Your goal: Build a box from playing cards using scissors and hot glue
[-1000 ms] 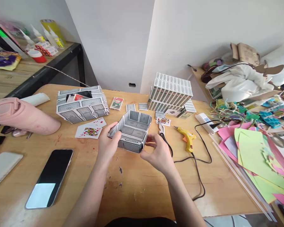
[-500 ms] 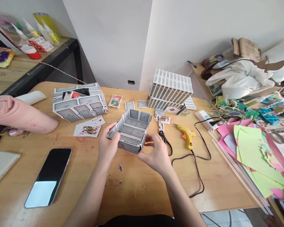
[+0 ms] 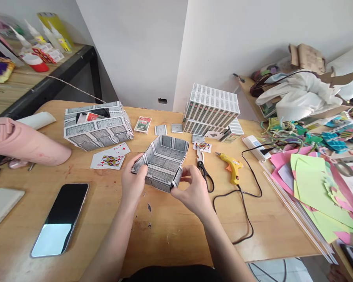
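Observation:
An open box made of playing cards (image 3: pixel 161 162), with grey patterned card backs, is tilted between my two hands over the table. My left hand (image 3: pixel 134 178) is closed on its left wall, thumb over the rim. At the near right corner, my right hand (image 3: pixel 191 190) pinches the wall with thumb and fingers. Black-handled scissors (image 3: pixel 204 170) lie just right of my right hand, with a yellow glue gun (image 3: pixel 231 166) beyond them. Loose playing cards (image 3: pixel 110 156) lie face up to the left of the box.
A larger card-covered box (image 3: pixel 98 125) stands back left, stacked card decks (image 3: pixel 210 107) back right. A pink tumbler (image 3: pixel 29 141) and a phone (image 3: pixel 60 219) lie left. The glue gun's cord loops toward a power strip (image 3: pixel 255 149); coloured paper (image 3: pixel 317 188) covers the right side.
The held box has tilted very slightly, and both hands keep the same grip on it. The whole view has shifted a little; the other things have stayed in place.

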The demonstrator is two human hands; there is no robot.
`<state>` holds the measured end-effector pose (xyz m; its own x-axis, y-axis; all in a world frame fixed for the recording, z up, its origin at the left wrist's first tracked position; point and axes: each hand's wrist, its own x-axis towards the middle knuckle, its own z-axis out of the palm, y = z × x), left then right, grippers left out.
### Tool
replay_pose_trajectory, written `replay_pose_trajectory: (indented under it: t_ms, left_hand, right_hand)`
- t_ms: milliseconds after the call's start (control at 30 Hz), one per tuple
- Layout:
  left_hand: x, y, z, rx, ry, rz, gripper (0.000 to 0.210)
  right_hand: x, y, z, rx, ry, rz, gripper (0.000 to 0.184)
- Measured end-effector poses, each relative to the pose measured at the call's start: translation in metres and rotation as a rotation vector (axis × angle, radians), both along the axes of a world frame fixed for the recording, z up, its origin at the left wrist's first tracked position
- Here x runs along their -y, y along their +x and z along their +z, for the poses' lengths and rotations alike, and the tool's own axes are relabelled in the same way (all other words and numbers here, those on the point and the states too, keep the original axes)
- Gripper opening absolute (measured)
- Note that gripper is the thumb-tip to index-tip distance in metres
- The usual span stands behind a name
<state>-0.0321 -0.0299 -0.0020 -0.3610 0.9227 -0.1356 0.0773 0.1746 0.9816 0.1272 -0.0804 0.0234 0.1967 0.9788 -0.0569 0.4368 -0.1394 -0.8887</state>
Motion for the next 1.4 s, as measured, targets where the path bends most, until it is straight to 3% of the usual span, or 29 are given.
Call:
replay_pose_trajectory:
  t_ms: [633,800,1067,1200,1400]
  left_hand:
    - [0.003,0.002,-0.004,0.001,0.002,0.029,0.038]
    - [0.004,0.004,-0.006,-0.018,0.014,0.100,0.037]
    - [0.000,0.005,-0.007,0.009,0.062,0.146,0.036]
    - [0.000,0.004,-0.004,0.008,0.049,0.139,0.034]
    - [-0.001,0.003,-0.003,0.004,0.036,0.135,0.035]
  right_hand:
    - [0.000,0.000,-0.003,0.082,-0.005,-0.015,0.034]
    - [0.003,-0.006,-0.004,0.027,0.057,0.002,0.045]
    - [0.006,0.000,0.006,-0.136,0.022,0.213,0.057]
    - [0.003,0.010,0.001,-0.269,0.016,0.156,0.051]
    - [0.002,0.013,-0.006,-0.255,0.063,0.123,0.051]
